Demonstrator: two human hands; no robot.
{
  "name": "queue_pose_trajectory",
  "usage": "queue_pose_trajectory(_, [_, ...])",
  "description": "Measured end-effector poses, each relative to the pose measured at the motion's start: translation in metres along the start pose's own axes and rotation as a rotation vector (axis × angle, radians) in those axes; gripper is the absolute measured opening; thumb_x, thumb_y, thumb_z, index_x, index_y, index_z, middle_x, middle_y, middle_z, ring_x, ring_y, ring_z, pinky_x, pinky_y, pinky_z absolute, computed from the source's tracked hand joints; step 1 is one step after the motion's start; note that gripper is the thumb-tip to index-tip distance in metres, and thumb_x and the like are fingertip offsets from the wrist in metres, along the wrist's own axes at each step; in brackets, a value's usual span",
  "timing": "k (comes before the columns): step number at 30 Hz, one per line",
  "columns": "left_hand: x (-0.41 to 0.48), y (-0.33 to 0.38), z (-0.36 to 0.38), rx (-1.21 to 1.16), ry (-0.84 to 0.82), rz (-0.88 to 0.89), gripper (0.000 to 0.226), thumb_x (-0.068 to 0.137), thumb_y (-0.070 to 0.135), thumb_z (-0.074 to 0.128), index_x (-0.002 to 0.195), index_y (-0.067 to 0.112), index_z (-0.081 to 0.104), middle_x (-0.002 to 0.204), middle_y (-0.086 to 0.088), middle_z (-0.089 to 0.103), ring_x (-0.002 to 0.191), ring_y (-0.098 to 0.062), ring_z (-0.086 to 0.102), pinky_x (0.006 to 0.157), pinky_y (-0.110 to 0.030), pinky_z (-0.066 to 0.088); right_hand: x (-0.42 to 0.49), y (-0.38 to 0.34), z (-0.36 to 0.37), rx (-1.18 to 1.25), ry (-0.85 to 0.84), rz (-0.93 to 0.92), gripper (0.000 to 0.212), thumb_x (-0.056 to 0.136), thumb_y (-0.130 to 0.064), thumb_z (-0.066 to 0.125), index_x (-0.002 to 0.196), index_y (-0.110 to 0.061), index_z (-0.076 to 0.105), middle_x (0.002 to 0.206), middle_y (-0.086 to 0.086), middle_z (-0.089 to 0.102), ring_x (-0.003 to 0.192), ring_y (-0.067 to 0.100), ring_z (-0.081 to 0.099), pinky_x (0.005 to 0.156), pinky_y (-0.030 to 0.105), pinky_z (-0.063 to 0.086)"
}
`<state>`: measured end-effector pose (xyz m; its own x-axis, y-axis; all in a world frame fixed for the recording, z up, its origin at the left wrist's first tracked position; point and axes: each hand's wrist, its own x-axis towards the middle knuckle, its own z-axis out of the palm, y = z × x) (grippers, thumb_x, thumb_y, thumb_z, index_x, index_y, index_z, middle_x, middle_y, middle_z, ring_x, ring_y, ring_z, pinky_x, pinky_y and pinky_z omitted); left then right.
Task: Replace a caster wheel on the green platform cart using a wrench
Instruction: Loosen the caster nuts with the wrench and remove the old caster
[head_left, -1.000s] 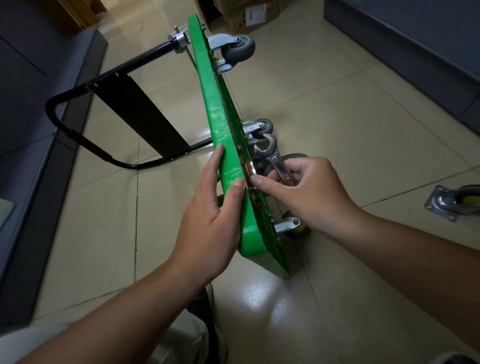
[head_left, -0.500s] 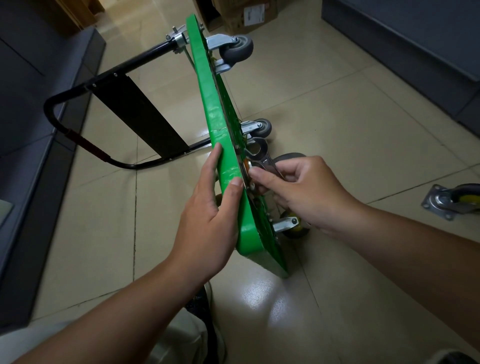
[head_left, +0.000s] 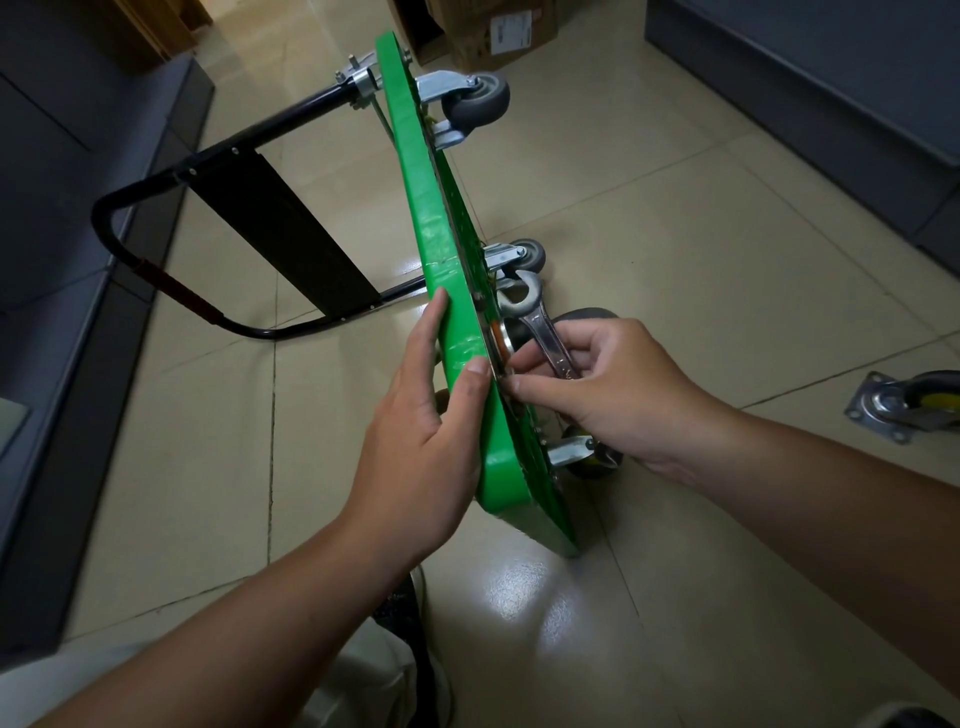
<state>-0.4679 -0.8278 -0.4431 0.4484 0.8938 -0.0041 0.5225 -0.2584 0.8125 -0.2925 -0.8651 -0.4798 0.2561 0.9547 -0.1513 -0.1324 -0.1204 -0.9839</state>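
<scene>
I am watching the green platform cart lying tipped on its long edge on the tiled floor, with its underside facing right. The left grip is bracing the deck, with fingers straight along the top face and the thumb lying on the rim, spread rather than clenched. The right grip is curling round the shank of the wrench, whose open head is pointing up beside the deck. Its thumb and forefinger tips are working at the mounting plate of the dark caster. What they are pinching is too small for me to tell. A loose caster is lying well apart to the right.

I am judging this to be a fastener being started by finger. I would be holding the deck steady, turning squarely so the thread is not crossing, and only then bringing the wrench head on.

Against half a second ago, the right fingertips are sitting lower along the plate and more of the wrench shank is showing. The left grip is sitting where it was.
</scene>
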Motion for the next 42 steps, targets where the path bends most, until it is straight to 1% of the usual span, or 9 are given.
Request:
queue_pose_trajectory(3, [0.0, 0.0, 0.0, -0.01, 0.0, 0.0, 0.064, 0.095, 0.061, 0.04, 0.156, 0.06, 0.021, 0.142, 0.015, 0.059, 0.11, -0.003, 0.067, 0.095, -0.042, 0.059, -0.001, 0.001, -0.001, 0.02, -0.006, -0.037, 0.016, 0.08, -0.007, 0.086, 0.092, -0.004, 0.075, 0.083, 0.013, 0.077, 0.076, 0.016, 0.074, 0.074, 0.026, 0.062])
queue_pose_trajectory(7, [-0.001, 0.0, 0.001, -0.028, -0.003, -0.01, 0.063, 0.095, 0.06, 0.041, 0.155, 0.061, 0.021, 0.142, 0.014, 0.06, 0.107, -0.004, 0.07, 0.094, -0.043, 0.059, 0.0, 0.006, 0.006, 0.127, 0.061, -0.038, 0.009, 0.085, -0.012, 0.082, 0.086, -0.007, 0.076, 0.065, -0.005, 0.072, 0.052, -0.001, 0.062, 0.052, 0.009, 0.046])
queue_pose_trajectory(13, [0.0, 0.0, 0.001, -0.019, 0.005, -0.006, 0.063, 0.095, 0.06, 0.041, 0.155, 0.061, 0.022, 0.14, 0.016, 0.06, 0.106, -0.002, 0.069, 0.093, -0.041, 0.059, 0.001, 0.005, 0.006, 0.098, 0.097, 0.03, 0.015, 0.083, -0.016, 0.085, 0.085, -0.003, 0.076, 0.079, 0.009, 0.079, 0.071, 0.015, 0.076, 0.061, 0.019, 0.056])
queue_pose_trajectory(18, [0.0, 0.0, 0.001, -0.018, 0.003, -0.01, 0.064, 0.092, 0.065, 0.04, 0.153, 0.063, 0.021, 0.14, 0.013, 0.061, 0.11, -0.009, 0.069, 0.095, -0.045, 0.058, -0.002, 0.003, 0.002, 0.046, 0.01, 0.051, 0.013, 0.086, -0.017, 0.082, 0.09, -0.005, 0.08, 0.076, 0.003, 0.079, 0.059, 0.001, 0.067, 0.052, 0.013, 0.05])
queue_pose_trajectory(23, [0.0, 0.0, 0.001, 0.009, 0.005, -0.004, 0.064, 0.094, 0.064, 0.039, 0.154, 0.062, 0.02, 0.14, 0.012, 0.061, 0.113, -0.009, 0.067, 0.096, -0.045, 0.057, -0.001, 0.003, 0.001, -0.053, 0.04, -0.095, 0.011, 0.081, -0.008, 0.085, 0.088, -0.005, 0.077, 0.083, 0.012, 0.078, 0.082, 0.025, 0.077, 0.083, 0.041, 0.063])
queue_pose_trajectory(28, [0.0, -0.001, 0.0, 0.009, 0.001, -0.003, 0.063, 0.093, 0.065, 0.038, 0.154, 0.063, 0.02, 0.139, 0.013, 0.061, 0.111, -0.01, 0.068, 0.094, -0.046, 0.058, -0.004, 0.009, 0.0, -0.048, 0.011, -0.172, 0.016, 0.082, -0.009, 0.085, 0.095, -0.01, 0.076, 0.09, 0.012, 0.077, 0.087, 0.045, 0.071, 0.08, 0.057, 0.06])
queue_pose_trajectory(32, [0.0, -0.003, 0.0, -0.006, -0.004, 0.006, 0.064, 0.094, 0.063, 0.039, 0.155, 0.061, 0.02, 0.141, 0.016, 0.059, 0.115, -0.009, 0.067, 0.096, -0.045, 0.058, -0.004, 0.012, 0.004, 0.039, 0.027, -0.165, 0.011, 0.083, -0.013, 0.084, 0.088, -0.006, 0.076, 0.084, 0.012, 0.078, 0.082, 0.03, 0.077, 0.082, 0.046, 0.064])
queue_pose_trajectory(40, [0.001, -0.003, 0.0, -0.005, 0.008, 0.007, 0.063, 0.094, 0.061, 0.04, 0.155, 0.061, 0.022, 0.141, 0.013, 0.061, 0.113, -0.006, 0.067, 0.096, -0.043, 0.058, -0.021, 0.017, 0.019, 0.022, 0.213, -0.094, 0.027, 0.082, -0.026, 0.084, 0.082, -0.001, 0.073, 0.076, 0.015, 0.076, 0.076, 0.034, 0.076, 0.073, 0.048, 0.064])
queue_pose_trajectory(42, [0.001, -0.004, -0.001, -0.018, -0.008, 0.008, 0.061, 0.094, 0.061, 0.041, 0.153, 0.063, 0.022, 0.141, 0.012, 0.062, 0.112, -0.008, 0.069, 0.095, -0.043, 0.059, -0.021, 0.015, 0.001, -0.042, 0.209, -0.089, 0.026, 0.087, -0.027, 0.08, 0.083, -0.003, 0.075, 0.074, 0.01, 0.076, 0.067, 0.016, 0.072, 0.065, 0.031, 0.059])
